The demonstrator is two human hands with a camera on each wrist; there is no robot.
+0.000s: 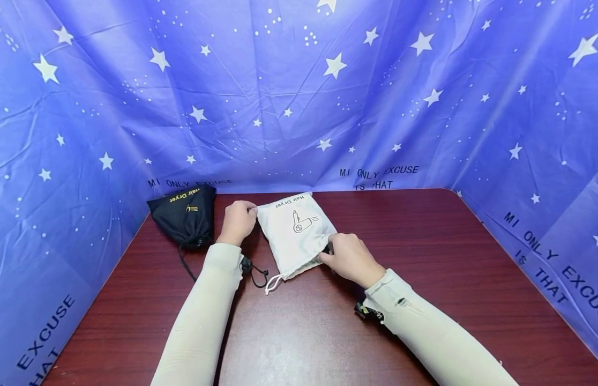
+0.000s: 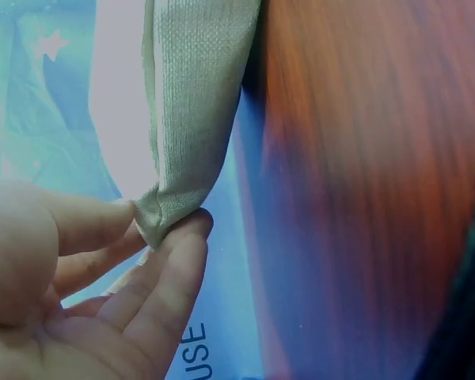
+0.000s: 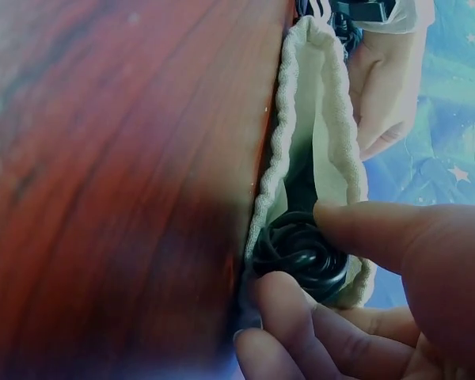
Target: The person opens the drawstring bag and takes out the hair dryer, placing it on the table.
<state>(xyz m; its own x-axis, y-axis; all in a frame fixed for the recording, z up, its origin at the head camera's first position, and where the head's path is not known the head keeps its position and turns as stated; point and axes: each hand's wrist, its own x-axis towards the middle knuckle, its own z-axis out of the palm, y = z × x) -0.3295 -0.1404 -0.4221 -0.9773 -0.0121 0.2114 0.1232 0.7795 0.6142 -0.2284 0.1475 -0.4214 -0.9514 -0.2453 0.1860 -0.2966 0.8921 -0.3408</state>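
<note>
A white drawstring bag (image 1: pixel 299 230) printed "Hair Dryer" lies on the table between the hands. My left hand (image 1: pixel 238 221) pinches its far left corner; in the left wrist view, thumb and fingers (image 2: pixel 186 261) meet at the seamed corner of the cloth bag (image 2: pixel 198 95). At the bag's mouth is my right hand (image 1: pixel 353 258). The right wrist view shows the mouth (image 3: pixel 348 134) gaping, with a coiled black cord (image 3: pixel 301 253) just inside. My right thumb and fingers (image 3: pixel 281 305) grip this coil from both sides. Deeper contents are hidden.
A black drawstring bag (image 1: pixel 183 217), also printed "Hair Dryer", sits at the table's back left, its cord trailing forward. White drawstring ends (image 1: pixel 274 284) lie at the white bag's near corner. A starry blue curtain (image 1: pixel 279 96) surrounds the brown table (image 1: pixel 424 241).
</note>
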